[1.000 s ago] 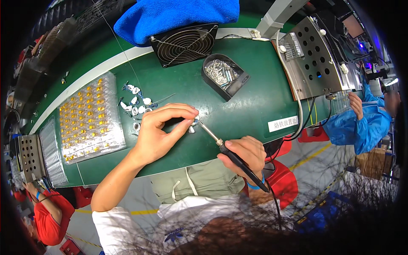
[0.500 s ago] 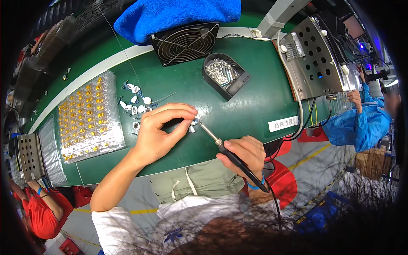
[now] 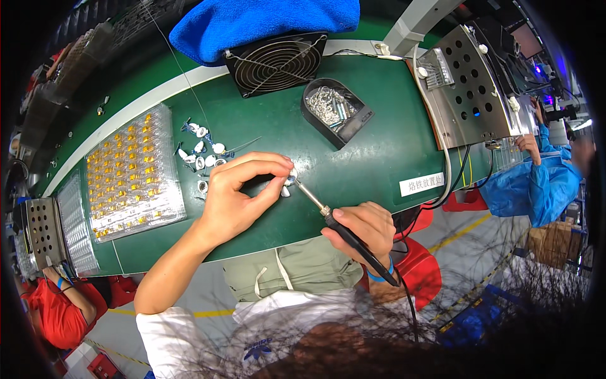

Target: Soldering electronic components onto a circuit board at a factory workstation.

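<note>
My left hand (image 3: 235, 199) is above the green bench, thumb and fingertips pinched together on a small white part (image 3: 286, 191), mostly hidden by the fingers. My right hand (image 3: 366, 228) is closed round the black handle of a soldering iron (image 3: 312, 198), which slants up to the left. Its metal tip meets the part at my left fingertips; whether it touches cannot be made out. Left of my left hand lies a loose group of small white round parts (image 3: 200, 163) with dark blue wires.
A clear tray (image 3: 136, 170) of yellow pieces lies at the left. At the back are a black fan (image 3: 276, 66) under a blue towel (image 3: 265, 25) and a black bin (image 3: 341, 136) of small metal pieces. A perforated metal box (image 3: 467, 88) stands right. Co-workers sit at both sides.
My hands and the soldering iron hold nearly the same position. At the far left, the co-worker in red has shifted slightly.
</note>
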A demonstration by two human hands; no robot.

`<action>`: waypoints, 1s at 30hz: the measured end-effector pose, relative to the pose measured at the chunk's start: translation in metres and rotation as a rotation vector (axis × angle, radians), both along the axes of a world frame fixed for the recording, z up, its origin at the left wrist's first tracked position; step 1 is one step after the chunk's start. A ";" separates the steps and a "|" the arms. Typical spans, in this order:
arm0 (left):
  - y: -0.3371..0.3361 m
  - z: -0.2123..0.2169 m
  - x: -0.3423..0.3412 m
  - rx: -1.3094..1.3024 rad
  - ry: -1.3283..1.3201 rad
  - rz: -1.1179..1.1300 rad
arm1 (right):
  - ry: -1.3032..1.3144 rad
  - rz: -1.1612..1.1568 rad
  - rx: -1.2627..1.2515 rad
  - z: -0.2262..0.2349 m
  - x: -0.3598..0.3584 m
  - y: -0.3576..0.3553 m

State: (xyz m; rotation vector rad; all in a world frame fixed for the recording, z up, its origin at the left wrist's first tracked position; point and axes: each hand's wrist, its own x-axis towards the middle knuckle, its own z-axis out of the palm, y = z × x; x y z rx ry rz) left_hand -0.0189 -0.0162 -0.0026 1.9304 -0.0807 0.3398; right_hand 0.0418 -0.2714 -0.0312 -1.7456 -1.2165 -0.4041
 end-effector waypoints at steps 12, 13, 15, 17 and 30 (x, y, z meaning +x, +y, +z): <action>0.001 0.000 0.001 -0.005 -0.020 -0.018 | -0.004 -0.006 -0.006 -0.001 0.000 0.000; 0.000 0.000 0.001 -0.006 -0.020 -0.019 | -0.003 -0.006 -0.007 -0.001 0.000 0.000; 0.001 0.001 0.001 -0.002 -0.017 -0.027 | 0.002 -0.009 -0.006 0.000 -0.001 0.000; 0.002 -0.001 0.002 0.002 -0.037 -0.032 | 0.001 -0.009 -0.002 0.000 0.000 0.001; 0.003 -0.003 0.002 0.015 -0.068 -0.051 | 0.003 -0.011 -0.016 -0.001 -0.001 -0.001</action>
